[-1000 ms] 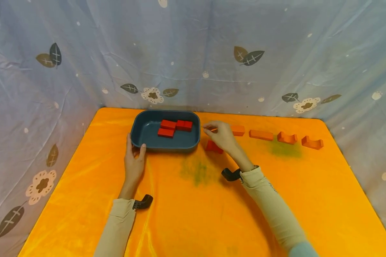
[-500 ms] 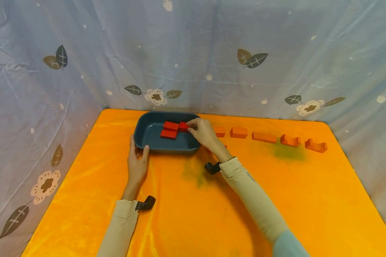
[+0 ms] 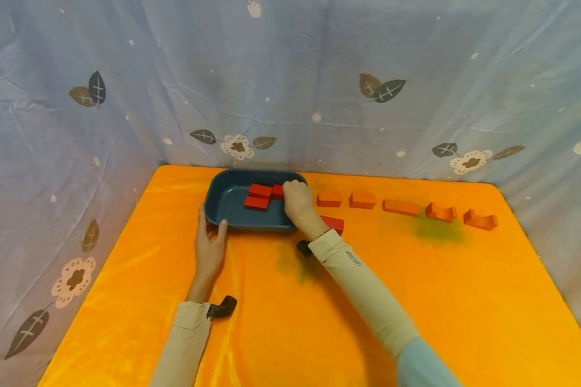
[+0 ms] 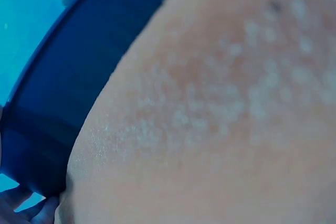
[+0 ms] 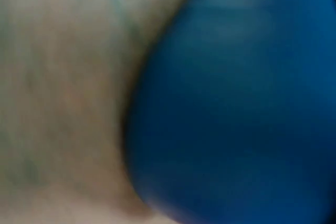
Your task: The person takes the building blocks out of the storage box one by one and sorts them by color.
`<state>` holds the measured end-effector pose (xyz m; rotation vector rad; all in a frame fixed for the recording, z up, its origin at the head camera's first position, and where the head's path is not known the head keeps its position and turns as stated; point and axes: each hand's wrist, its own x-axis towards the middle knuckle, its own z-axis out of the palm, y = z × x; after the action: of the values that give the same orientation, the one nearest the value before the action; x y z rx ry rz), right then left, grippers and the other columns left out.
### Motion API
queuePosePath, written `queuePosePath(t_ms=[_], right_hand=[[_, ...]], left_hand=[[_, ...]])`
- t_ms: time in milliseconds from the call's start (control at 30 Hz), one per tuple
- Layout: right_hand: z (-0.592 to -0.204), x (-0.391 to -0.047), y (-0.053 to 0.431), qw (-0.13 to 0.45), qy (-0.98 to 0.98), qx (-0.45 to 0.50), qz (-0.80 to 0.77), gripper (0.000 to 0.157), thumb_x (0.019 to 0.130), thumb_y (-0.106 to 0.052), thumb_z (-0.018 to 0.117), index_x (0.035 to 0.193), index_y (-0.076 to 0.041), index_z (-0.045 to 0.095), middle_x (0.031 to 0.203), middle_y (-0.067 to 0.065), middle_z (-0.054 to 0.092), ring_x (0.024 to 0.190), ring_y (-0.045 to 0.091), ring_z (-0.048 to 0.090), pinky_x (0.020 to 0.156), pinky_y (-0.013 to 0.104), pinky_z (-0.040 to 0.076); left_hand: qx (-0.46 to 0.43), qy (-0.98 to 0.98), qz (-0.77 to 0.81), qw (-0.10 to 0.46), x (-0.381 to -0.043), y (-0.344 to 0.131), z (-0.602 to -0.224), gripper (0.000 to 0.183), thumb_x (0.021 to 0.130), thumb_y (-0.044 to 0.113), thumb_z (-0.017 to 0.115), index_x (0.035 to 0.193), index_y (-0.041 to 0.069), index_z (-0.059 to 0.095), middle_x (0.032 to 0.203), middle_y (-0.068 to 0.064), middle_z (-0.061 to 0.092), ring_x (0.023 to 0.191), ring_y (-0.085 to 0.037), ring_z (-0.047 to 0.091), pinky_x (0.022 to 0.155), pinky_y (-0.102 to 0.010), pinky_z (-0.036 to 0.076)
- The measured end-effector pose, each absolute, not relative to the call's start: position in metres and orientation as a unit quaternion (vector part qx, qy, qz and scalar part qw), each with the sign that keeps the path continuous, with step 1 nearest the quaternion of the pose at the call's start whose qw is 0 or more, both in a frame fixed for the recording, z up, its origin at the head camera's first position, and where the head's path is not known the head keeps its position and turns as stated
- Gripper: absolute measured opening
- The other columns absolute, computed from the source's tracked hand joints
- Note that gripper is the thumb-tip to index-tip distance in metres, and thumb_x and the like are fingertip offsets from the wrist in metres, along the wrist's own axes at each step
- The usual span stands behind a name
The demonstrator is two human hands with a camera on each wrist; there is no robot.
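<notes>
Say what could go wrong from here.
The right hand is at the right end of the tray, beside red blocks inside, and could knock them askew. The red block outside lies close by and might get bumped. The left hand grips only one corner; the tray could swivel if hit.

Blue oblong tray: left floor is lying free | rectangular red blocks are obstructing middle | right end — right hand is blocking

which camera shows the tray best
The head view: the tray is nearly whole there, with rim, floor and red blocks, though the right hand covers part. The left wrist view shows only some wall; the right wrist, a blurred blue surface, possibly the tray.
</notes>
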<state>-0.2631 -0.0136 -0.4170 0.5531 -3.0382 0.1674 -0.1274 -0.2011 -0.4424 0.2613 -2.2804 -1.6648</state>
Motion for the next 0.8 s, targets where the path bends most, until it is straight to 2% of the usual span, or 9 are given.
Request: queuePosePath(t_ms=[233,500,667,800], right_hand=[[-0.424,-0.259,-0.010,0.031,-0.978,0.182,0.096,0.013,0.089,-0.002,0.067,0.100,0.000,0.072,0.097,0.018,0.066,0.085,0.032,0.067,0.075,0.041,0.059],[-0.413,-0.254,0.003,0.023,-0.935,0.208,0.286,0.038,0.086,-0.012,0.076,0.121,0.001,0.067,0.113,0.017,0.068,0.098,0.029,0.064,0.086,0.038,0.055],[-0.405,-0.250,0.017,-0.016,-0.884,0.197,0.424,0.033,0.088,-0.011,0.074,0.119,0.001,0.068,0.113,0.017,0.068,0.093,0.027,0.063,0.084,0.035,0.054],[-0.399,-0.246,0.038,-0.036,-0.854,0.171,0.491,0.030,0.089,-0.015,0.073,0.116,-0.002,0.071,0.111,0.013,0.069,0.095,0.025,0.063,0.083,0.036,0.054]], left_hand=[[0.093,-0.792,-0.584,0.150,-0.126,-0.199,-0.445,0.070,0.102,0.017,0.053,0.158,0.009,0.010,0.160,-0.017,0.021,0.136,-0.038,0.038,0.110,-0.049,0.036],[0.090,-0.791,-0.584,0.158,-0.127,-0.201,-0.443,0.070,0.102,0.015,0.053,0.158,0.007,0.010,0.159,-0.020,0.022,0.135,-0.039,0.038,0.110,-0.051,0.034],[0.093,-0.792,-0.583,0.157,-0.127,-0.200,-0.443,0.071,0.102,0.015,0.053,0.158,0.007,0.010,0.159,-0.020,0.022,0.136,-0.039,0.038,0.110,-0.051,0.035],[0.088,-0.793,-0.582,0.156,-0.127,-0.201,-0.442,0.070,0.102,0.016,0.052,0.158,0.007,0.010,0.160,-0.018,0.019,0.137,-0.038,0.036,0.111,-0.050,0.034]])
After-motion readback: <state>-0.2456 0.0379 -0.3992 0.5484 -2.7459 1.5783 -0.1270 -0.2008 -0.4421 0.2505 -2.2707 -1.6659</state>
